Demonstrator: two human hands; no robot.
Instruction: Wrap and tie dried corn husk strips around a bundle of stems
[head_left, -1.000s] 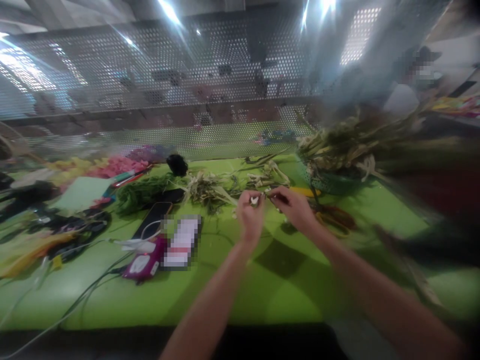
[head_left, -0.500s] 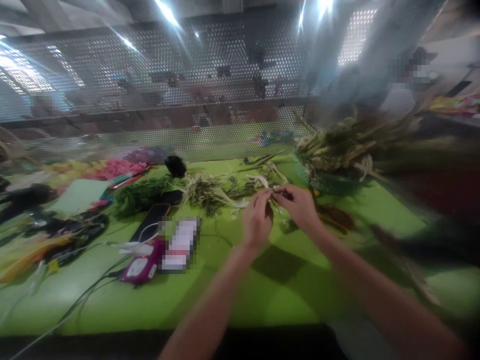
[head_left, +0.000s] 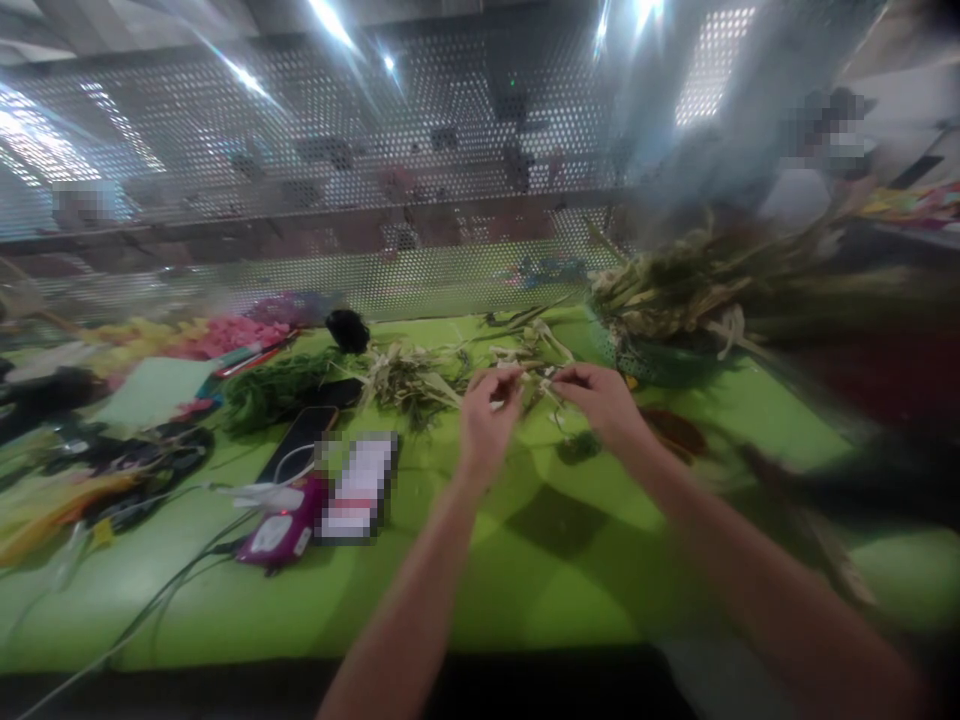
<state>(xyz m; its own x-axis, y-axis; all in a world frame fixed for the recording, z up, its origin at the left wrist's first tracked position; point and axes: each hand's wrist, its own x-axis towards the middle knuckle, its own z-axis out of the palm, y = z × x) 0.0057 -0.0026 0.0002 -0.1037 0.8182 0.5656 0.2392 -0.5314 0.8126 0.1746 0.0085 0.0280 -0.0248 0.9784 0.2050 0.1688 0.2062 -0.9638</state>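
My left hand (head_left: 486,418) and my right hand (head_left: 604,402) are raised close together over the green table (head_left: 570,590), both with fingers pinched. Between their fingertips runs a thin pale strip of leaf (head_left: 534,378), blurred by motion. Just behind the hands lies a loose pile of pale and green leaf strips (head_left: 420,375). A small dark green scrap (head_left: 579,446) lies on the table under my right wrist.
A green basket (head_left: 660,362) stuffed with long leaves stands at the back right. Left of the hands lie a dark phone (head_left: 300,440), a purple device (head_left: 279,530) with cables, green sprigs (head_left: 274,385), pink and yellow flowers (head_left: 225,335). A perforated metal screen (head_left: 337,180) closes off the back.
Both hands have moved slightly up and away toward the leaf pile. My left hand has drawn apart from the right, stretching the strip between them.
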